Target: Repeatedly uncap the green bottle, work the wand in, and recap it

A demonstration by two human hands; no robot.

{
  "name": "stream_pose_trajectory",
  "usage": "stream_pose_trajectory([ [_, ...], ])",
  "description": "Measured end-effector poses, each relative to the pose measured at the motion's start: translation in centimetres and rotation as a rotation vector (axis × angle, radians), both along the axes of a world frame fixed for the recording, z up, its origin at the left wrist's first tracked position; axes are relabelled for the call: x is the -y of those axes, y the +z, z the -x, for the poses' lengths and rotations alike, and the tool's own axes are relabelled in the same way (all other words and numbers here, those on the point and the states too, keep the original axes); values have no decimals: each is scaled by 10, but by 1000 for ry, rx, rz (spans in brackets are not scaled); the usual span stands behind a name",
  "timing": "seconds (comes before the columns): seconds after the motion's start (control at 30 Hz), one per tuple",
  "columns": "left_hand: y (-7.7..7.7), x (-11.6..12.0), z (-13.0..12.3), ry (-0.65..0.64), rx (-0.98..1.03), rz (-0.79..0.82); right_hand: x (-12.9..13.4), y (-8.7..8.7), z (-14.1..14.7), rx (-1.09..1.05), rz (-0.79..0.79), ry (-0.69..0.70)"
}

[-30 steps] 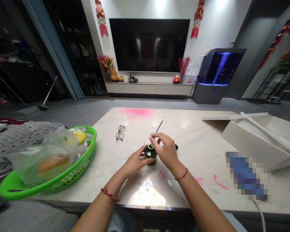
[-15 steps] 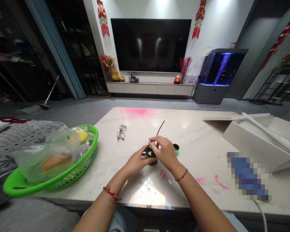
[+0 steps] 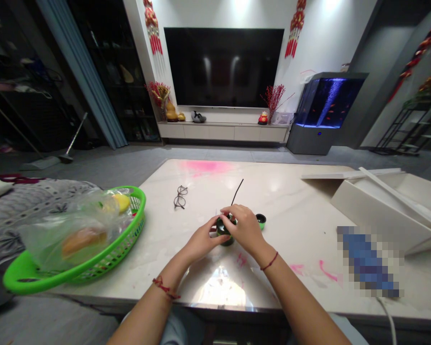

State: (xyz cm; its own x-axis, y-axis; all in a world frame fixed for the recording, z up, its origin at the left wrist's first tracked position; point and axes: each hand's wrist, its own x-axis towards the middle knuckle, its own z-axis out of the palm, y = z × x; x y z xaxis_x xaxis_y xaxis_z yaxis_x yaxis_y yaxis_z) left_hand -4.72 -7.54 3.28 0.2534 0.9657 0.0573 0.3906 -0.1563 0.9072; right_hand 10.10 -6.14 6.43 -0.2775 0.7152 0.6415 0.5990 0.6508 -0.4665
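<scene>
A small round container [image 3: 225, 234], dark with green on its side, stands on the table between my hands. My left hand [image 3: 200, 240] is closed around its left side, with the thumb across the front. Over its top and right side, the fingers and thumb of my right hand [image 3: 247, 229] are bent together on the rim. A thin black stick [image 3: 237, 190] slants up from behind my right fingers; its lower end is hidden. Just right of that hand sits a short green and black round piece [image 3: 261, 220] with a dark hollow top.
Eyeglasses [image 3: 180, 197] lie left of the hands. A green basket [image 3: 141, 211] with plastic-bagged food stands at the left edge. To the right are a white open box [image 3: 369, 206] and a blurred-out blue object [image 3: 368, 261] with a white cable. Pink smears mark the white tabletop [image 3: 287, 191].
My right fingers have shifted very slightly over the container's top, and the black stick's tip has moved a touch to the left. My left hand keeps its hold.
</scene>
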Motion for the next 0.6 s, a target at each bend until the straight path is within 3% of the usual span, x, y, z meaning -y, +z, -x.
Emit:
stream_pose_trajectory([
  [0.6,1,1,0,15,-18,-11,0,3,-6,36,-6,35],
])
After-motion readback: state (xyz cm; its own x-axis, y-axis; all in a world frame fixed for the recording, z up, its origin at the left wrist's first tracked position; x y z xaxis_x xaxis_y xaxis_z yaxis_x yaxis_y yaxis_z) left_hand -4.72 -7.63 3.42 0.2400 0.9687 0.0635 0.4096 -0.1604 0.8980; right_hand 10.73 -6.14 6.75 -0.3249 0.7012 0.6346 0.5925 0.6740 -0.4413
